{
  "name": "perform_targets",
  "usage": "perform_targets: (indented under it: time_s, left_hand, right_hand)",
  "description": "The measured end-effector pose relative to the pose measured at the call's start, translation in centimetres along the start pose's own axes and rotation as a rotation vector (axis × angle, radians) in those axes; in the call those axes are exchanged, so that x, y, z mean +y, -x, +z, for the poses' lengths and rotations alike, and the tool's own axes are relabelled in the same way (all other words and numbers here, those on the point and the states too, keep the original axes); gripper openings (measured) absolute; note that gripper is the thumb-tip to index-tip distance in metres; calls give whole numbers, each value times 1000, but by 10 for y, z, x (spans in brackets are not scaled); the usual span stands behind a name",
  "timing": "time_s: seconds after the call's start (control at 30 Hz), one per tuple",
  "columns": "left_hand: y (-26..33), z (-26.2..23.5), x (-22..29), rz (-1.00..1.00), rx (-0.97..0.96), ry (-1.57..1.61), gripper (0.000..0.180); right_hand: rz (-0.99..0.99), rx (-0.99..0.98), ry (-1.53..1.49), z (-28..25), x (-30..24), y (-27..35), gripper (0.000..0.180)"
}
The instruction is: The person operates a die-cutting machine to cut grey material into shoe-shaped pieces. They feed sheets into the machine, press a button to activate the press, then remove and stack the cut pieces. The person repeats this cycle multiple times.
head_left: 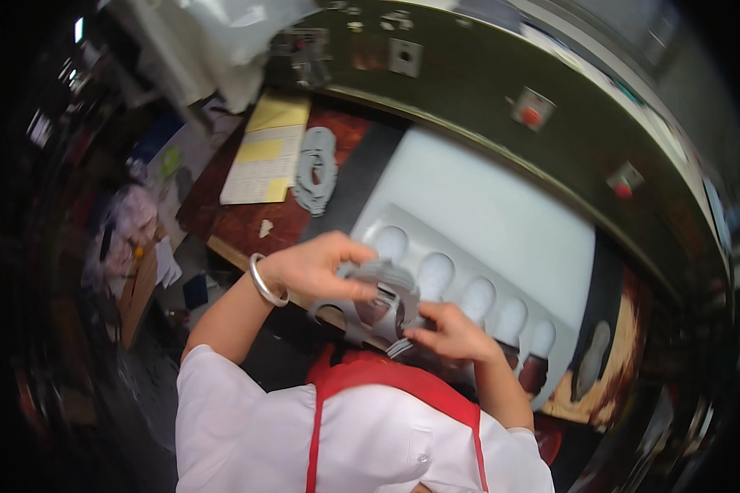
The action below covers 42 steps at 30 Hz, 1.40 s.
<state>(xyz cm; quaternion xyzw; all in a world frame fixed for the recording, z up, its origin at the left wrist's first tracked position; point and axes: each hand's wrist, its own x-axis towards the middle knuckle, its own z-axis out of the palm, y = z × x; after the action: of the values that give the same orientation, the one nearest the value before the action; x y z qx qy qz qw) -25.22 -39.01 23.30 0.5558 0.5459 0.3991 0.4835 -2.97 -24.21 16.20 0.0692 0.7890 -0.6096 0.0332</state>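
In front of my chest I hold a small stack of flat grey cut pieces [399,283] with curved outlines and an opening in the middle. My left hand [308,267], with a silver bangle at the wrist, grips the stack's left and upper side. The fingers of my right hand [452,331] pinch its lower right edge. Just beyond lies a grey sheet [456,246] with a row of several rounded cut-outs, through which a white board [493,197] shows. The sheet's near edge hangs past the board, toward my red apron. Exact outlines of the held pieces are partly hidden by my fingers.
A green machine beam [469,74] with red buttons spans the far side. On the left wooden tabletop lie another stack of grey cut pieces [314,172] and papers with yellow patches [263,156]. A dark grey sole-shaped piece [592,361] lies at the right.
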Motion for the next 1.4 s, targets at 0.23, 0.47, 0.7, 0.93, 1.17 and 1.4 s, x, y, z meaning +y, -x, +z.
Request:
perform_targets:
  time_s: [0.23, 0.47, 0.7, 0.93, 1.17, 1.4]
  left_hand:
    - [53, -58, -36, 18, 270, -441, 15]
    - [21, -132, -106, 273, 764, -1176, 34]
    - [-10, -148, -221, 48, 599, -955, 50]
    - [-27, -140, -233, 56, 789, -716, 30]
    - [1, -108, -200, 75, 968, -862, 31]
    - [16, 18, -182, -275, 462, -211, 42]
  right_hand:
    - [-220, -125, 720, -16, -8, -146, 22]
    - [-841, 631, 1009, -56, -32, -358, 36]
    - [-448, 400, 1013, -41, 61, -411, 42]
    - [63, 378, 516, 3, 69, -403, 65]
    - [-128, 942, 4, -67, 89, -253, 51]
    - [1009, 1915, 907, -63, 148, 131, 27]
